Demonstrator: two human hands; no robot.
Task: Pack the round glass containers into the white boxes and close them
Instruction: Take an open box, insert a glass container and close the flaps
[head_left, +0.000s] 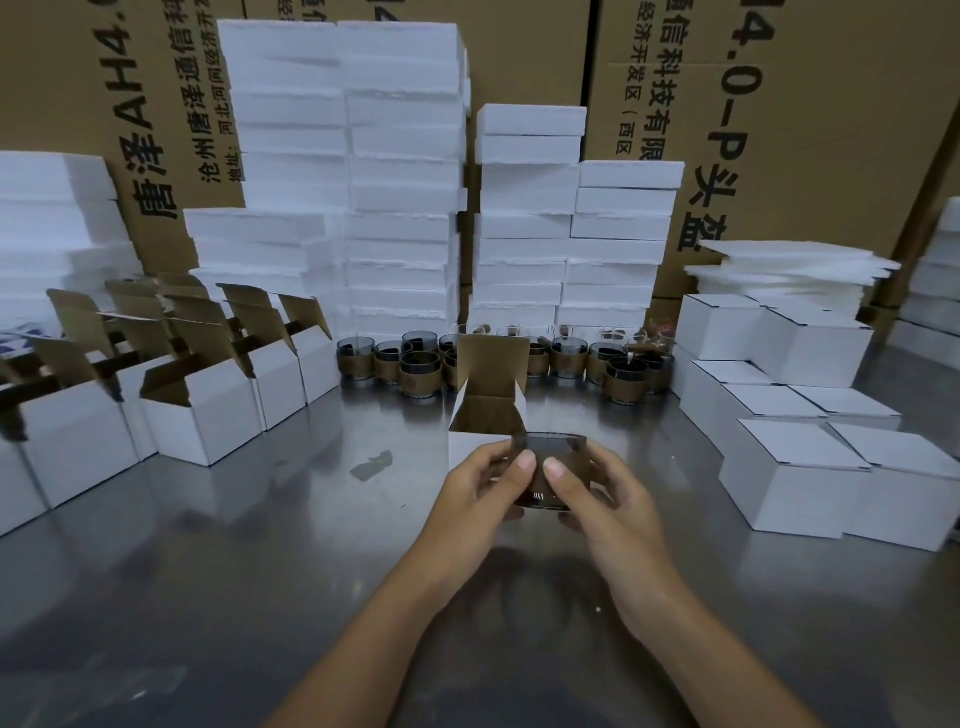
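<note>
Brown cartons: we see a wall of them behind everything, printed in black.
Steel table: it runs across our whole view and reflects the stacks.
Foam stacks: we count four tall white columns at the centre back, with lower piles to their left; they hide much of the cartons.
Open white boxes: on our left we count at least five, packed close, lids standing up and brown inside.
Closed white boxes: on our right we count about seven, stacked in steps.
Flat white sheets: one loose pile sits behind the closed boxes.
Glass containers in a row: more than ten stand at the foot of the foam, each with a brown band; the middle box hides several.
Middle box: one, open, lid upright, right ahead of us.
Left hand: fingers curled round the held container, thumb on its near side.
Right hand: the same grip from the other side.
Held container: one, between both hands, above the table just in front of the middle box, covering part of its front wall.
Dark scrap: one, lying on the table to the left of our hands.
</note>
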